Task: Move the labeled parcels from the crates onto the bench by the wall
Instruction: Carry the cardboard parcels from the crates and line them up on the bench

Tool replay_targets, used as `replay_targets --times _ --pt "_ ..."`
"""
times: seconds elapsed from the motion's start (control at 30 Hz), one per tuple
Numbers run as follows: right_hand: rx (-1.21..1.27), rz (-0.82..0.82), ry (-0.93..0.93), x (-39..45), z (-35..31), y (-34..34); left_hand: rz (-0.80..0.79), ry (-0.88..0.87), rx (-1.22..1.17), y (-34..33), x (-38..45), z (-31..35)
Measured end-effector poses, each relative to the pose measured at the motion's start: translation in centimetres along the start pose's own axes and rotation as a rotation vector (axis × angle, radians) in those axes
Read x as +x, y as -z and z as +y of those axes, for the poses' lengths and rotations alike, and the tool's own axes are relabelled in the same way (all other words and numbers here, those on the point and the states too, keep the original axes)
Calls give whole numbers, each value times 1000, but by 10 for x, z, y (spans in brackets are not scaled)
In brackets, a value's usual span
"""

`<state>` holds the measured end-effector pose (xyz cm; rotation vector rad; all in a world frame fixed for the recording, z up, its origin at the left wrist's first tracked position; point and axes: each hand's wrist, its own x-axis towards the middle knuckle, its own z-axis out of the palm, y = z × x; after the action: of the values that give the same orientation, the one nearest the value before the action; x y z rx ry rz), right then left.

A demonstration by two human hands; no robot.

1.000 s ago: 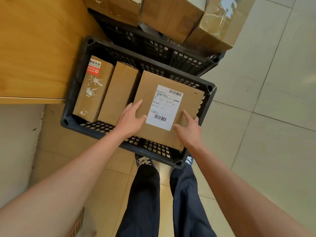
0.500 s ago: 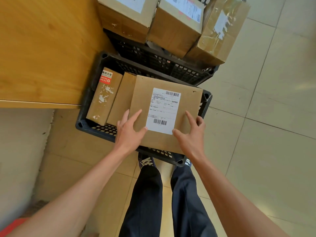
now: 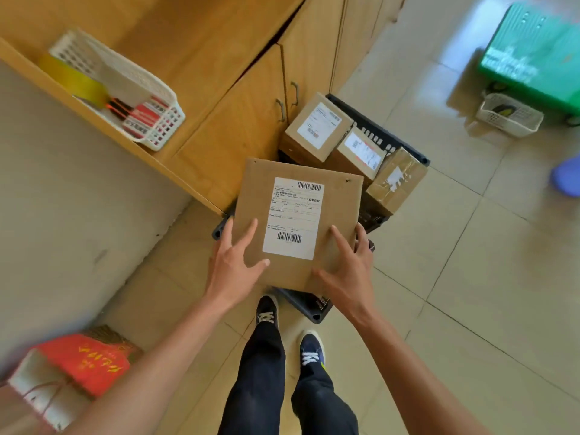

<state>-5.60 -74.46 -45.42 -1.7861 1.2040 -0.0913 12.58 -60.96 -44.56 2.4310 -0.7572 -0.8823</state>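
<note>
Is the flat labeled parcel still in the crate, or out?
Out: both hands, left and right, hold the parcel raised above the crate.

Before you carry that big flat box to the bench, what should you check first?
1. Both hands on the flat labeled parcel: ok, left hand and right hand hold its near corners.
2. Parcel out of the black crate: ok, it is held above it.
3. Label facing up: ok.
4. Room on the wooden bench: cannot tell, a white basket sits there.
5. Feet clear of the crate: not ok, a shoe is right beside it.
</note>
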Motion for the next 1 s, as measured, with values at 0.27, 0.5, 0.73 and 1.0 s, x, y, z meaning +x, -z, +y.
replay_targets --times 0.27,0.5,0.73,1.0 --pt "-194 -202 288 -80 -95 39 243 110 -67 79 -126 11" --pt "-242 -286 510 -125 -168 12 458 200 -98 140 -214 -15" --pt "-318 -418 768 -218 -234 -55 698 340 -194 182 -347 -83" --pt "-415 -619 1192 -405 -265 -184 955 552 -321 190 -556 -203"
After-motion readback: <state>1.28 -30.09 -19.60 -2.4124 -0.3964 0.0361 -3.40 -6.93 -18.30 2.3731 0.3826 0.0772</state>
